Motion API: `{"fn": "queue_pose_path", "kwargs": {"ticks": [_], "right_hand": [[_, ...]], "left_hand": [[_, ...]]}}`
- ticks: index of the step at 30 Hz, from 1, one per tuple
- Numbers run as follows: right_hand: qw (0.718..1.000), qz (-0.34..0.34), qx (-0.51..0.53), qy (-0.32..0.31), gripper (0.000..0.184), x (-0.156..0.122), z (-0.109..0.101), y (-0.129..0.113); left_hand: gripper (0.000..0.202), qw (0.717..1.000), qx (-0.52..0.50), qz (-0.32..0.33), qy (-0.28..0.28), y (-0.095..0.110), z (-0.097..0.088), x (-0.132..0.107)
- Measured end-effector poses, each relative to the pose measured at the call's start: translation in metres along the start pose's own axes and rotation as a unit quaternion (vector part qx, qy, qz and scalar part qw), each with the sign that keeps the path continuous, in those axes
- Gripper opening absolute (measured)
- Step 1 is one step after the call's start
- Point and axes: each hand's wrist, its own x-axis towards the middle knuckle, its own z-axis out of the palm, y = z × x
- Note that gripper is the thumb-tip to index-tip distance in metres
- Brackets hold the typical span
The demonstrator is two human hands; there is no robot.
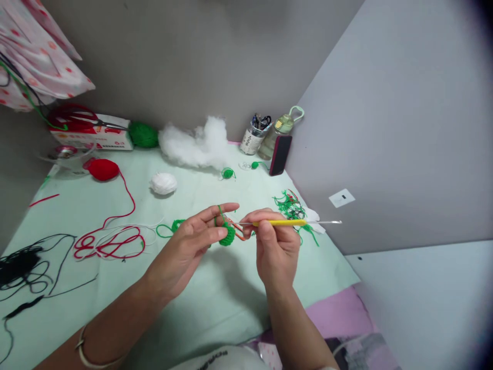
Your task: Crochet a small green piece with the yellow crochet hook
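Observation:
Between thumb and fingers, my left hand [196, 231] pinches a small round green crochet piece [227, 235]. Green yarn runs over its raised index finger. My right hand [275, 244] grips a crochet hook [283, 222] by its yellow handle, holding it level. The hook's thin metal shaft points left and meets the top of the green piece; whether its tip is inside a stitch I cannot tell. Its other metal end sticks out to the right. An orange, narrow object [239, 234] lies behind, between the hands, partly hidden. Loose green yarn [175, 226] rests behind my left hand.
On the left lie red yarn [103, 169], tangled black yarn [19, 267] and large scissors [77, 117] on a box [115, 140]. White stuffing [196, 143], a white yarn ball [163, 183], a bottle [271, 141] and a phone [281, 155] stand farther back. Yarn scraps [290, 205] lie right.

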Motion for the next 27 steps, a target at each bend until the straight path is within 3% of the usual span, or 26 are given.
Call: {"fn": "queue_pose_path", "kwargs": {"ticks": [4, 7, 13, 16, 20, 27], "right_hand": [[0.997, 0.055, 0.045, 0.024, 0.023, 0.0056, -0.0044, -0.0019], [0.993, 0.098, 0.069, -0.015, 0.022, 0.0051, -0.0030, -0.0018], [0.997, -0.037, -0.059, -0.038, 0.015, -0.0022, 0.0013, 0.0022], [1.000, 0.003, -0.005, -0.027, 0.015, -0.0001, -0.0010, 0.0037], [0.993, 0.067, 0.092, -0.016, 0.017, 0.0051, -0.0013, 0.0034], [0.992, 0.050, 0.108, -0.038, 0.021, 0.0053, 0.0005, -0.0013]], "left_hand": [[0.026, 1.000, -0.015, -0.012, -0.004, 0.0005, -0.0020, 0.0003], [0.030, 1.000, 0.030, 0.001, 0.010, -0.0020, -0.0017, -0.0001], [0.041, 0.990, 0.129, 0.051, 0.012, -0.0083, -0.0010, -0.0022], [0.043, 0.994, 0.096, 0.046, -0.011, -0.0073, -0.0026, -0.0020], [0.044, 0.996, 0.072, 0.049, 0.011, -0.0048, -0.0039, -0.0012], [0.044, 0.989, 0.122, 0.071, 0.031, -0.0039, -0.0041, -0.0016]]}}
